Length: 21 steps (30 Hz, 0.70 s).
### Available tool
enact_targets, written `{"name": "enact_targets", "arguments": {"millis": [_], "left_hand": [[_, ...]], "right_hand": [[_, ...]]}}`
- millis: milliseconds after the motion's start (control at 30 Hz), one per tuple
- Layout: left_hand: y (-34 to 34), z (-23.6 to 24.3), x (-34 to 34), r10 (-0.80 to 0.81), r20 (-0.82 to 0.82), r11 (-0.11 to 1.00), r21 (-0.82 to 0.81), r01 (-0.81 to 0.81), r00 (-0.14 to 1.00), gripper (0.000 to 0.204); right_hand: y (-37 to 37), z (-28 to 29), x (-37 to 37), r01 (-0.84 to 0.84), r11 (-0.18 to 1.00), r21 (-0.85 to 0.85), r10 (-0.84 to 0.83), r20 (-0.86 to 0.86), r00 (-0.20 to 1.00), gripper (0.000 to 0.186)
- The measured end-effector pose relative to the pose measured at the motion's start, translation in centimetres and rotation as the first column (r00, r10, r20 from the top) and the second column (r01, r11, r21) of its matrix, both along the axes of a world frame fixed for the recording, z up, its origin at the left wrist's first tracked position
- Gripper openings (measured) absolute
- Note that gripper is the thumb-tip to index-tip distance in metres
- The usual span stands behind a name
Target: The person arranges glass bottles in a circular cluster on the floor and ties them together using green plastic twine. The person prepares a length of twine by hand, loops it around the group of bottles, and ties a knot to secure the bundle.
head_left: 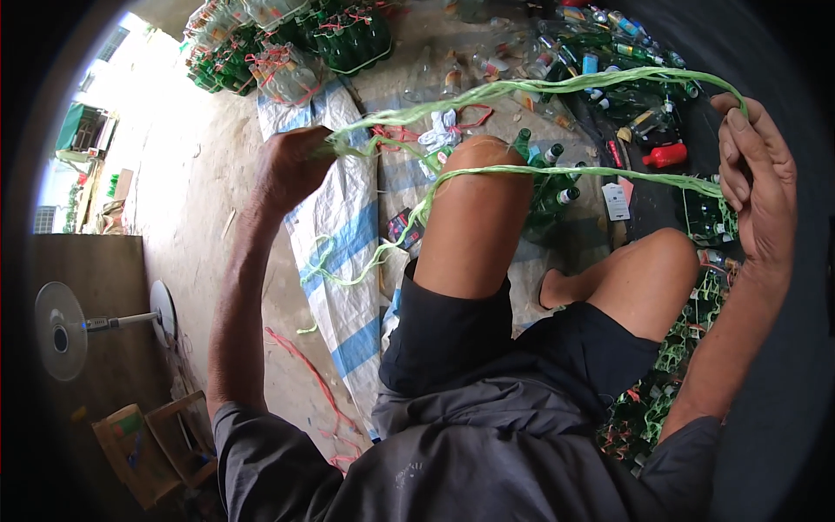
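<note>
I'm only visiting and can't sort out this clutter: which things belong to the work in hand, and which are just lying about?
Likely in the work:
- green twine, held by the left hand and right hand
- perhaps the green bottles beyond the raised knee

Apparently just lying about:
- fan
- red strand on the floor
- white card
</note>
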<state>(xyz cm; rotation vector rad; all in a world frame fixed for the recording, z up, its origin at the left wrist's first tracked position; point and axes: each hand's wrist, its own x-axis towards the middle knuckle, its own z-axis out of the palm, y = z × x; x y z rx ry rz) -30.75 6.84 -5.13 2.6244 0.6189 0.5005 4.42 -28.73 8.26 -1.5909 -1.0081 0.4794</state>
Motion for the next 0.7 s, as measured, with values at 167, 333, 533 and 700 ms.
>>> {"name": "enact_targets", "arguments": {"millis": [167,333,533,700], "left_hand": [[1.5,0.1,-1.9,0.218,0.396,0.83,-0.557,0.045,0.892,0.018],[2.2,1.3,-1.9,0.529,0.467,0.64,-0.768,0.029,0.709,0.018],[4.0,2.2,-3.2,0.738,0.418,0.451,-0.889,0.072,0.529,0.017],[7.2,1.8,-6.7,0.672,0.555,0.429,-0.831,0.354,0.491,0.026]], "right_hand": [[0.1,-1.4,0.8,0.082,0.994,-0.076,-0.07,0.143,0.987,0.026],[-0.5,-2.4,1.2,0.069,0.987,-0.147,-0.03,0.254,0.967,0.023],[-0.3,-5.2,2.6,0.029,0.974,-0.227,0.029,0.247,0.969,0.021],[0.2,-5.4,2.4,0.105,0.971,-0.212,-0.052,0.242,0.969,0.016]]}}
